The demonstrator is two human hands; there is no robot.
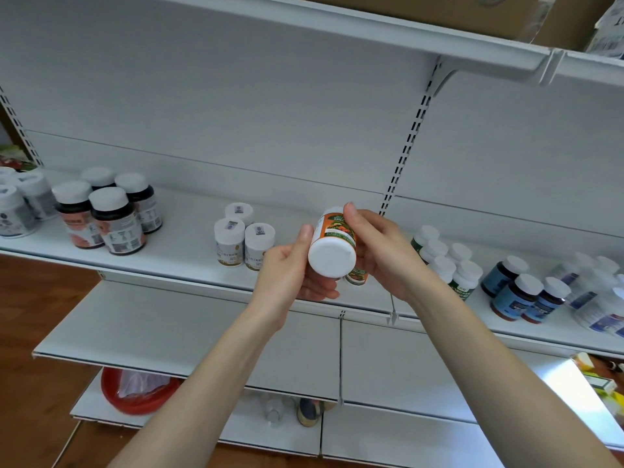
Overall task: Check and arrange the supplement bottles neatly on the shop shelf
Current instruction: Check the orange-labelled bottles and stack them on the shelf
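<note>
Before the shelf, orange-labelled bottle within the curled grip of left hand and right hand

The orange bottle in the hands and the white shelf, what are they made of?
The orange-labelled bottle looks like white plastic: smooth, matte, opaque end, with a shiny printed label, paper or film. The white shelf seems painted metal: thin folded edges and slotted uprights. Looks alone cannot prove either.

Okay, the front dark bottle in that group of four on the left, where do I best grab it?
Probably by its white cap, from the front and above: the dark bottle stands upright, cap exposed, while neighbours crowd its body at left and behind.
</note>
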